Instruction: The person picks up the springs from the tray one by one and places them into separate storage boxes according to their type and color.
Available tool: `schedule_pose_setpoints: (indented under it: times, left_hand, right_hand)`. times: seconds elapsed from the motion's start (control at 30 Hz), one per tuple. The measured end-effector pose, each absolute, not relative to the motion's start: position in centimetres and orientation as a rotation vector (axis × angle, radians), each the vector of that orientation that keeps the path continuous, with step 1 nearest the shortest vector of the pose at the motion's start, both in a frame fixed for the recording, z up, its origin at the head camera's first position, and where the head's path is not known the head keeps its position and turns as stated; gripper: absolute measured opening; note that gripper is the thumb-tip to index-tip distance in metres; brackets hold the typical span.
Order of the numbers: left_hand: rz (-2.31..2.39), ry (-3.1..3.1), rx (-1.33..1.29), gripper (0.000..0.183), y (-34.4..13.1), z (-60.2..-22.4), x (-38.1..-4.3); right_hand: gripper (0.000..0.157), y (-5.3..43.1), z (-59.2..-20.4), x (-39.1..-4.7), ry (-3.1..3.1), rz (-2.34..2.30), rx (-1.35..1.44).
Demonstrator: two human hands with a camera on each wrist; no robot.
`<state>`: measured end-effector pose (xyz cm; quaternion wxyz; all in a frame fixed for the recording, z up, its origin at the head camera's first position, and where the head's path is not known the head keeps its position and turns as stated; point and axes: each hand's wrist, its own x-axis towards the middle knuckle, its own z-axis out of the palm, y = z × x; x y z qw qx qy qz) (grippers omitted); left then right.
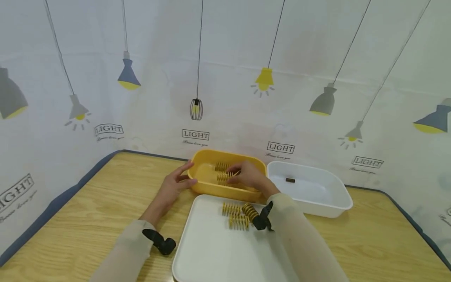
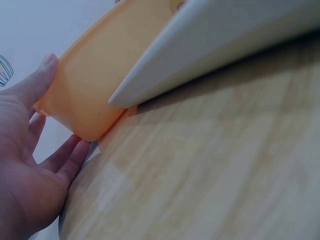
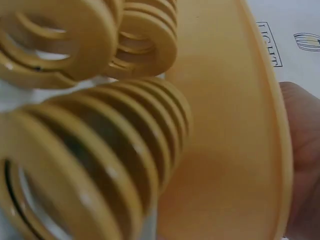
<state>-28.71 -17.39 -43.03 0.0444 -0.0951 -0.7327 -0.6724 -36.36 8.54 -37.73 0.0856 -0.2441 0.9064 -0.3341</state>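
Observation:
My left hand rests with spread fingers at the left end of a yellow bin. In the left wrist view its fingers touch the bin's outer wall. Reaching inside that bin, my right hand pinches a yellow coil spring by its right end. Another yellow coil spring lies just behind it in the bin. In the right wrist view the bin's wall hides most of the right hand, including its fingertips.
In front of the bin is a white tray with three yellow springs near its far edge. A white bin stands to the right, holding a small dark cylinder. A printed curtain hangs behind the wooden table.

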Motion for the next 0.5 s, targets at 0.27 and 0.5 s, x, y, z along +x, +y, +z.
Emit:
schedule_pose_setpoints:
  times: [0.27,0.5]
  left_hand:
    - [-2.035,-2.25,-0.283,0.064,-17.2,-43.1,-28.9]
    - [-2.071,-2.234,-0.289,0.065,-17.4,-43.0,-28.7]
  right_hand:
    - [0.03,8.3,-38.5,-36.8,2.678,-0.987,-0.662]
    - [0.027,7.9,-38.8,-37.2,2.68,-0.94,-0.648]
